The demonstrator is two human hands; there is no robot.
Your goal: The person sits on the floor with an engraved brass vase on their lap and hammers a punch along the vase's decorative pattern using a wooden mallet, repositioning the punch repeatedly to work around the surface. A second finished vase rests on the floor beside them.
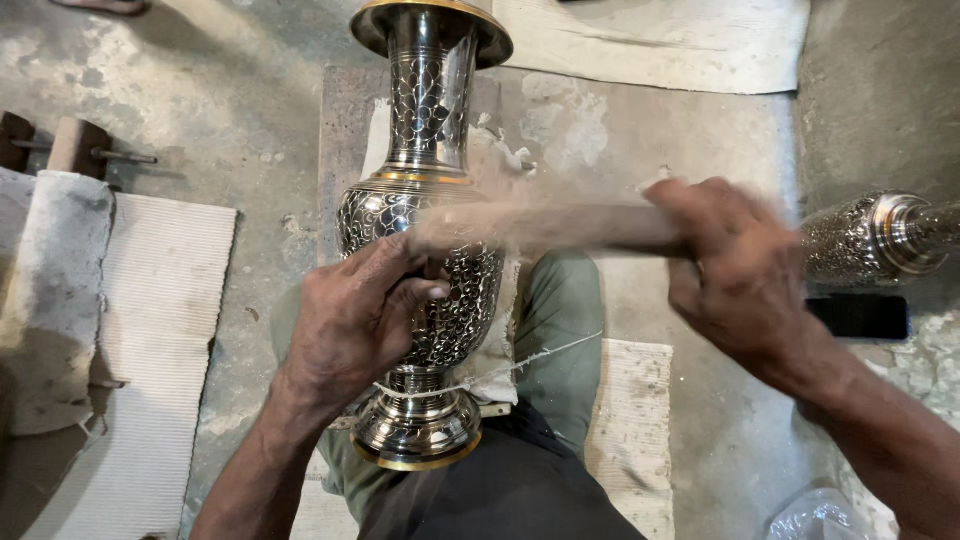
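Dark trousers (520,490) sit closest to the lens, with the tall silver engraved metal vase with brass rims (425,200) lying across the lap, foot toward the person, mouth pointing away, long axis running straight out from the body. Left hand (355,320) is curled on the vase's belly, fingers bent, maybe pinching a small tool, can't tell. Right hand (735,265) is fisted tight around a blurred wooden stick (560,225) reaching across to the vase. Second engraved piece (870,235) lies on the concrete floor (250,110).
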